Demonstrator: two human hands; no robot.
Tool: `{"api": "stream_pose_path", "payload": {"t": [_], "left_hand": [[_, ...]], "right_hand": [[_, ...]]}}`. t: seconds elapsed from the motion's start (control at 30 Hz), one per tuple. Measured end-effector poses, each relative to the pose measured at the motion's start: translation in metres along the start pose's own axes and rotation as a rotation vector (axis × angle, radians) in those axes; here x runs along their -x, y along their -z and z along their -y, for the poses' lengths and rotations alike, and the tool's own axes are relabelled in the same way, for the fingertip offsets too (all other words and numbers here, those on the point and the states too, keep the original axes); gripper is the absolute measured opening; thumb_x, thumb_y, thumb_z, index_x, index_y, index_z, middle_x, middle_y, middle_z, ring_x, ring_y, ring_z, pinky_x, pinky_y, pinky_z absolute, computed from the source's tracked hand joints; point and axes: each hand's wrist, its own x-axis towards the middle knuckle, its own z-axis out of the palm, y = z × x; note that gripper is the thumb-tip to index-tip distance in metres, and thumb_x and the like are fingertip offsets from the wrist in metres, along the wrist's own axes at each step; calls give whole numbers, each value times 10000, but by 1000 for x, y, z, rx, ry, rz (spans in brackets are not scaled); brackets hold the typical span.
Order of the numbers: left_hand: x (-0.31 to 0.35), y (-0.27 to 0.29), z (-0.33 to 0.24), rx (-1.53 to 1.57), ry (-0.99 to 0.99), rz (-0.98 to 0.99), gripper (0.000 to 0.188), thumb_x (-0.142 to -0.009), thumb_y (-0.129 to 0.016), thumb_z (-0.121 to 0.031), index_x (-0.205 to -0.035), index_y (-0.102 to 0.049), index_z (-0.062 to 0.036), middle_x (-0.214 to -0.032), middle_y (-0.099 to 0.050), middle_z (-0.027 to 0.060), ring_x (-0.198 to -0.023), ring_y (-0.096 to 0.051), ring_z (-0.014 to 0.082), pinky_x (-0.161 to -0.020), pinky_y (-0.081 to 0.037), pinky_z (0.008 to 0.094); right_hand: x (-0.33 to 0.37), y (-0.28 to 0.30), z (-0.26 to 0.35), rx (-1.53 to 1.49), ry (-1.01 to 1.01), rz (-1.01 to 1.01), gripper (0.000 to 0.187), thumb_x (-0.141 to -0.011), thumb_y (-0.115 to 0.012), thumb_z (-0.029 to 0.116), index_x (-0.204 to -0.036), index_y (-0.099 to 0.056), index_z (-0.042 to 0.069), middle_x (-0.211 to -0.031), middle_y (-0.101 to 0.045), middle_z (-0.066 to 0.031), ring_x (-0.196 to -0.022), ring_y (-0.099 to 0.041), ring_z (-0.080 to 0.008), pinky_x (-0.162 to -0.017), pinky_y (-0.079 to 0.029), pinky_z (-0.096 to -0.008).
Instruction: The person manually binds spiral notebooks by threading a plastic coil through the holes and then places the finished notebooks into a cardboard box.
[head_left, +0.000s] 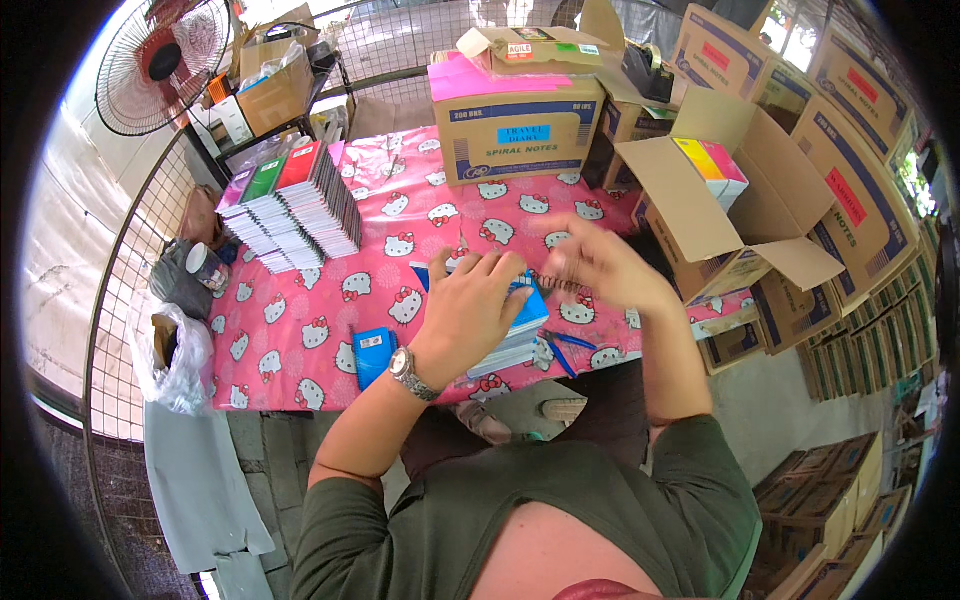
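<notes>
Pressing flat on a blue-covered notebook point(522, 305), the left hand point(470, 300) lies with its fingers spread and straight, palm down, gripping nothing but pinning the book against the pink cat-patterned tablecloth point(300, 330) near the table's front edge; a metal wristwatch point(408, 370) sits on that wrist. Further left on the cloth stand slanted stacks of finished spiral notebooks point(295, 205), and a small blue card box point(370, 352) lies just beside the left forearm. The notebook is thin, its white page block showing under the cover, and it rests on what seems to be another book or two. Along its right edge runs a dark wire spiral point(568, 285), and the right hand point(590, 262) hovers over it, motion-blurred, so I cannot tell whether its fingers pinch the coil or are loose. By my reading the binding step is in hand; the next move would call for steady hold-down on the left and fine turning at the coil. Blue-handled pliers point(560, 345) lie near, and an open cardboard box point(720, 200) stands at the right.
</notes>
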Motion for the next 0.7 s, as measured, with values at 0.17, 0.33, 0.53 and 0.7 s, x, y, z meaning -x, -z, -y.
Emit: {"api": "stream_pose_path", "payload": {"t": [0.17, 0.33, 0.53, 0.7], "left_hand": [[-7, 1, -1, 32, -36, 30, 190, -977, -591, -265, -1100, -598, -121, -1040, -679, 60, -1060, -630, 274, -1075, -285, 591], [3, -12, 16, 74, -79, -69, 216, -971, -605, -311, -1062, -620, -116, -1061, -663, 76, -1163, -568, 341, -1095, -259, 598], [19, -12, 33, 42, 49, -215, 332, -856, -729, -357, -997, -631, -72, -1032, -606, 105, -1079, -524, 355, -978, -396, 496], [-2, -12, 24, 109, -31, -173, 350, -790, -788, -324, -976, -639, -67, -982, -597, 99, -1013, -524, 327, -887, -433, 464]], "right_hand": [[-71, 19, -248, 727, -420, -435, 591, -986, -469, 568, -1165, -623, 26, -1162, -679, -190, -1017, -682, -361, -742, -544, -531], [-52, -75, -333, 1041, -384, -483, 352, -936, -569, 308, -1200, -636, 83, -1339, -559, -260, -1260, -526, -416, -1048, -441, -512], [-61, 10, -95, -341, -19, 76, 679, -754, -756, 420, -1309, -612, 56, -1273, -603, -97, -1217, -560, -222, -1053, -426, -383], [-46, 42, -8, -106, 28, 562, 600, -822, -691, 460, -1198, -619, -3, -1254, -528, -121, -1183, -525, -231, -1039, -384, -407]]}}
